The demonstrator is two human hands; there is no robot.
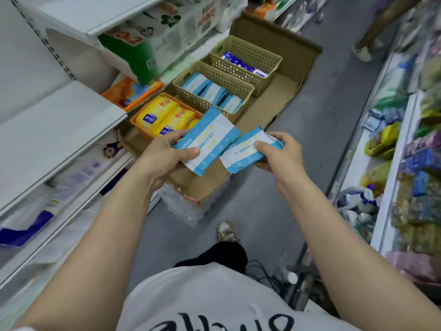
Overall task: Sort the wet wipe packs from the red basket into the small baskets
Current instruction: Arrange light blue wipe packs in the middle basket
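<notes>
A white T-shirt with black lettering (214, 302) fills the bottom of the view, and two bare forearms reach forward from it over a grey aisle floor (317, 130). The left hand (164, 156) grips a flat light-blue and white wet wipe pack (207, 139), thumb on top and fingers curled underneath. The right hand (281, 151) pinches a second blue and white pack (248, 149) of the same kind, thumb pressed on its face. The two packs are held side by side, nearly touching, above the near end of an open brown cardboard box (284, 91), probably so both can go down together into the matching basket.

Three small baskets stand in a row inside that box. The nearest, an orange plastic basket (137, 121), holds yellow packs (164, 115); at least three show. The middle tan perforated basket (241, 87), just beyond the held packs, carries three blue and white packs (210, 90) standing on edge, the same design as the two in hand, so that looks like their destination. The far tan perforated basket (260, 58) holds dark blue packs (241, 64); their number is too blurred to count.

No red basket is in view. White shop shelves (59, 130) line the left, stocked shelving (405, 139) the right.
</notes>
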